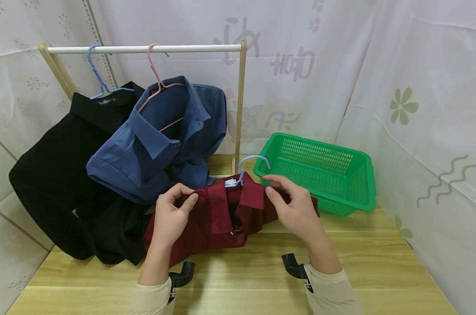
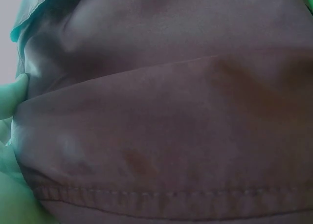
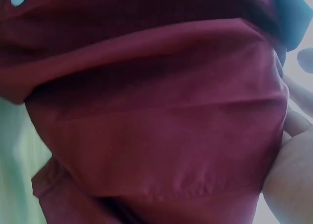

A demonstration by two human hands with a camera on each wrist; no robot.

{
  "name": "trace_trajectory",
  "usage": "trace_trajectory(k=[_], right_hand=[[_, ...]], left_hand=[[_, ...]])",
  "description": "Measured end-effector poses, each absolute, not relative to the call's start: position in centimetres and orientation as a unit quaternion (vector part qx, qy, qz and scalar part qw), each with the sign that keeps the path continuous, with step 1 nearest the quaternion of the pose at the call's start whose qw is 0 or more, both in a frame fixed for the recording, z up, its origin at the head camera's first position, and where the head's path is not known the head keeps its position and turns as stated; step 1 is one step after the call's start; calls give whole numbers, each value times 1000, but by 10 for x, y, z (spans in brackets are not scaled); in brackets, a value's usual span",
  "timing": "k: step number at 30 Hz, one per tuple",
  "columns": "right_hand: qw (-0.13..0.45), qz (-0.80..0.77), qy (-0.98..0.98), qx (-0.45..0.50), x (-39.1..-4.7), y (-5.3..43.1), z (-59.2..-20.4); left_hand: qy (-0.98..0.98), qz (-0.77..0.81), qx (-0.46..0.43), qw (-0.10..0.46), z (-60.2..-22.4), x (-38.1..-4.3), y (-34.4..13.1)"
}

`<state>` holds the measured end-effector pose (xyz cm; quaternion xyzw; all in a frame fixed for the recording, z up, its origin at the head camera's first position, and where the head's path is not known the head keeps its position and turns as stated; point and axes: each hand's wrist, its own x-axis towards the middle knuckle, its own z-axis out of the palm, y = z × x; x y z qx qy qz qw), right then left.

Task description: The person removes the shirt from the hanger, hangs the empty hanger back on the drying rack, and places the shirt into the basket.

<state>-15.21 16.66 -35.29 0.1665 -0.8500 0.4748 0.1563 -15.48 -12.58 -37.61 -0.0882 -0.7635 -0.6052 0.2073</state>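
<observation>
1. Hanger [image 1: 240, 168]: arms mostly hidden inside the red shirt [image 1: 192, 225].
2. Tag [image 1: 230, 183]: print too small to read.
3. Black shirt [image 1: 44, 179]: partly behind the blue shirt [image 1: 119, 155].
4. Left hand [image 1: 172, 216], right hand [image 1: 294, 205]: each cut off in its wrist view; whether the right pinches cloth is unclear.
5. Sleeves [image 1: 153, 299]: cut by the head view's lower edge.

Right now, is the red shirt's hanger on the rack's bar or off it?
Off. Its blue hook shows well below the white bar, not touching it.
</observation>
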Motion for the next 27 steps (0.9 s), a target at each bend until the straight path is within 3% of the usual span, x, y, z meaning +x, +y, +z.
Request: trace_trajectory(k=[15,27], right_hand=[[139,459,-863,161,-153,152,-351],[236,397,-871,168,-154,149,-353]], left_hand=[[-773,-587,-133,200,-380,-160,-116],[-816,-516,-130,225,-373,-156,-117]])
